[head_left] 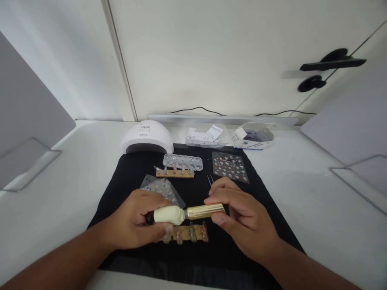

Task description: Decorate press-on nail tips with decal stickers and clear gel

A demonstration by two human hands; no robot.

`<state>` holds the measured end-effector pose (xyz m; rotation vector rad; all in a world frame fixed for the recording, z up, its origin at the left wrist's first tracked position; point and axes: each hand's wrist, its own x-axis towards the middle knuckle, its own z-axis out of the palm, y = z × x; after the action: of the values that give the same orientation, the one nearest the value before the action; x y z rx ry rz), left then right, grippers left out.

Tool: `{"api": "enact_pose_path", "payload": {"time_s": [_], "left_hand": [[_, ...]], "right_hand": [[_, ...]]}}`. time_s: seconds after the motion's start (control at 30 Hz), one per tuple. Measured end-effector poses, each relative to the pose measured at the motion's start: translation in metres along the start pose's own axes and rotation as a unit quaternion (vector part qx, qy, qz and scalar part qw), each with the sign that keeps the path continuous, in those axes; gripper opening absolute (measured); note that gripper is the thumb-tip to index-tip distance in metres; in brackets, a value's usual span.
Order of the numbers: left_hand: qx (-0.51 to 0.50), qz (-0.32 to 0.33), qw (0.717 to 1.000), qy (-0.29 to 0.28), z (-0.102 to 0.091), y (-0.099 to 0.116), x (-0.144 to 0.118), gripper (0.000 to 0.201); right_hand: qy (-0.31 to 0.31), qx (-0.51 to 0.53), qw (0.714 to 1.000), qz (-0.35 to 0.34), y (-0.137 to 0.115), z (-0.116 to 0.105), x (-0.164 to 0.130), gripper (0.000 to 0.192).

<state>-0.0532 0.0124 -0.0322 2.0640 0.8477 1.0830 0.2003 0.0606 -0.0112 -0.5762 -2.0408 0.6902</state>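
My left hand (142, 219) is closed round a pale cream nail polish bottle (169, 215), which lies sideways. The bottle's gold ribbed cap (204, 211) is pinched between the thumb and fingers of my right hand (242, 213). A short grey neck shows between cap and bottle. Just below them, a wooden strip (185, 232) carries several decorated false nails (192, 232), partly hidden by my left hand. Clear sticker sheets (163, 188) lie behind my left hand. Tweezers (210, 180) stick out beyond my right fingers.
On the black cloth (127, 173) are a second strip of false nails (174, 173), a clear compartment case (183, 162) and a sticker sheet (230, 166). A white nail lamp (147, 137), a clear tub of packets (207, 136) and an open box (252, 137) stand at the back.
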Motion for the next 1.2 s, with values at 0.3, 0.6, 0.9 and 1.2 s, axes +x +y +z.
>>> {"api": "enact_pose_path", "payload": {"time_s": [0.3,0.6,0.9,1.2], "left_hand": [[0.009,-0.004,1.0,0.018,-0.007,-0.005,-0.003,0.011],[0.017,0.002,1.0,0.023,-0.018,-0.006,-0.006,0.011],[0.019,-0.048,0.994,0.099,-0.029,-0.011,-0.01,0.013],[-0.001,-0.06,0.994,0.09,-0.029,-0.013,-0.01,0.006]], "right_hand": [[0.025,0.039,0.997,0.055,0.006,0.0,-0.004,0.007],[0.078,0.141,0.981,0.105,0.02,0.0,-0.007,0.011],[-0.028,0.109,0.989,0.093,0.019,0.001,-0.002,0.006],[-0.096,0.021,0.995,0.035,0.01,0.006,0.003,0.012]]}}
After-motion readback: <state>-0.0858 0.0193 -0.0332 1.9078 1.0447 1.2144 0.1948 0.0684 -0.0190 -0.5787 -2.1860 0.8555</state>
